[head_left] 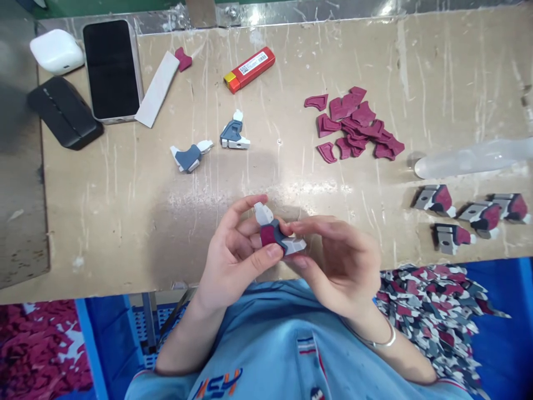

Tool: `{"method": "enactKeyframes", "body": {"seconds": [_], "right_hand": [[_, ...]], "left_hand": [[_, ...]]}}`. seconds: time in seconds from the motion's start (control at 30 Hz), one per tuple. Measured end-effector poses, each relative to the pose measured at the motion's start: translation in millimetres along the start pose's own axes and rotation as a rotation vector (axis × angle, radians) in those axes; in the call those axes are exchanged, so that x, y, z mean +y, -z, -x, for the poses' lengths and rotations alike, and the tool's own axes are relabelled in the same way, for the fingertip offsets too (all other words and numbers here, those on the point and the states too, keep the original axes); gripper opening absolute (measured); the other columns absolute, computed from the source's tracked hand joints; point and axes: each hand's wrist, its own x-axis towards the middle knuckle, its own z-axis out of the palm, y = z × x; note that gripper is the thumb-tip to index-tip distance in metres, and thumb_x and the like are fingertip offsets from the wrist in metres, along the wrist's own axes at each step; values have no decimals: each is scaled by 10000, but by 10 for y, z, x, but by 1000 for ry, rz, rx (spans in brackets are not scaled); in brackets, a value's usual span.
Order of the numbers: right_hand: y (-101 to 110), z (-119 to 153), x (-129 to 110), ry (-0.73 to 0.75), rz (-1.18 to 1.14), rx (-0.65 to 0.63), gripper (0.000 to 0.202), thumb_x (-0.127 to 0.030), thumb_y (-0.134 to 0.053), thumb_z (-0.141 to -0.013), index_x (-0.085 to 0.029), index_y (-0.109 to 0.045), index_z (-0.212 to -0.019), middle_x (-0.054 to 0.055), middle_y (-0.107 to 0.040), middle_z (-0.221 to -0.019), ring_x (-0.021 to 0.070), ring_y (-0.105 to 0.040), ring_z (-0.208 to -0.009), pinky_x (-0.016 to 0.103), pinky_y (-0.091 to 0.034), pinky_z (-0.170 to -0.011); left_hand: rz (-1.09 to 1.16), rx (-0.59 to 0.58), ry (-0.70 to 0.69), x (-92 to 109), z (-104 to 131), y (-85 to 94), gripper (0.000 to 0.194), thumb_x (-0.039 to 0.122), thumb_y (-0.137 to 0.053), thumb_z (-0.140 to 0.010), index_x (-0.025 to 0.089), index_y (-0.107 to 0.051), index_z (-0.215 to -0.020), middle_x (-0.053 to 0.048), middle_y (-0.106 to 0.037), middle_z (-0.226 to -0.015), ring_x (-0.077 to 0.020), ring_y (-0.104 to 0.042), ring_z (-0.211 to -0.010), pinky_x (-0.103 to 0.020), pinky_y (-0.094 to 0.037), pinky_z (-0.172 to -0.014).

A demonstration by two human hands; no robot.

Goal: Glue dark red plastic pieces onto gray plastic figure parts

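Maroon-and-grey piece (273,234) between both hands (231,255) (347,258)

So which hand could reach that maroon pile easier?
Probably the right hand: the maroon pile lies ahead of it, farther from the left hand. Both have fingers on the small piece, so the right would need to let go first.

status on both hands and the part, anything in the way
Left hand and right hand both on the gray, white and maroon part. Held above the table. Nothing seen between hands and part.
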Motion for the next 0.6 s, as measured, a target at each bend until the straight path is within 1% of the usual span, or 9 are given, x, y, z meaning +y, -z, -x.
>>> {"method": "enactKeyframes", "body": {"seconds": [0.1,0.17,0.23,0.3,0.4,0.5,0.6], "right_hand": [[-13,-4,17,15,-5,39,506,-59,-774,-934,-265,-712,-1391,55,-857,-1096,240,-841,-1004,391,-724,-870],[-7,-16,10,34,-8,66,486,-54,-778,-932,-249,-730,-1375,57,-859,-1061,227,-839,-950,368,-723,-836],[7,-37,-7,51,-9,71,469,-64,-769,-948,-242,-733,-1380,61,-862,-1045,225,-836,-926,365,-725,-812],[28,-64,-25,76,29,46,448,-74,-749,-964,-240,-732,-1380,67,-864,-1050,232,-836,-931,372,-727,-805],[61,-99,-50,115,145,-6,360,-93,-736,-968,-243,-760,-1295,63,-846,-1031,225,-829,-908,353,-714,-770],[80,-109,-75,98,208,-37,233,-137,-737,-969,-246,-772,-1173,55,-812,-986,214,-808,-856,335,-692,-716],[86,-104,-93,88,229,-74,164,-138,-727,-962,-228,-764,-1094,61,-786,-961,201,-784,-812,317,-673,-685]], "left_hand": [[29,-16,16,21,1,-9,429,272,-943,-892,270,-730,-1264,-8,-840,-982,-170,-845,-865,-245,-690,-800],[36,-38,15,40,3,-19,349,251,-938,-896,258,-789,-1212,-17,-845,-1004,-155,-841,-882,-220,-686,-808],[40,-60,15,54,7,-30,303,234,-932,-901,260,-829,-1185,-20,-850,-1024,-136,-834,-880,-180,-670,-783],[50,-75,20,55,12,-41,297,226,-932,-900,272,-847,-1180,-13,-849,-1013,-115,-822,-860,-151,-656,-769],[63,-70,24,33,15,-65,294,229,-935,-895,278,-849,-1172,-1,-840,-973,-94,-799,-809,-142,-647,-755],[66,-43,13,9,6,-87,330,227,-961,-859,272,-827,-1157,16,-814,-923,-80,-768,-750,-130,-623,-704],[92,-50,49,13,-13,-90,385,223,-999,-797,258,-804,-1127,27,-790,-884,-78,-740,-710,-138,-613,-681]]}}
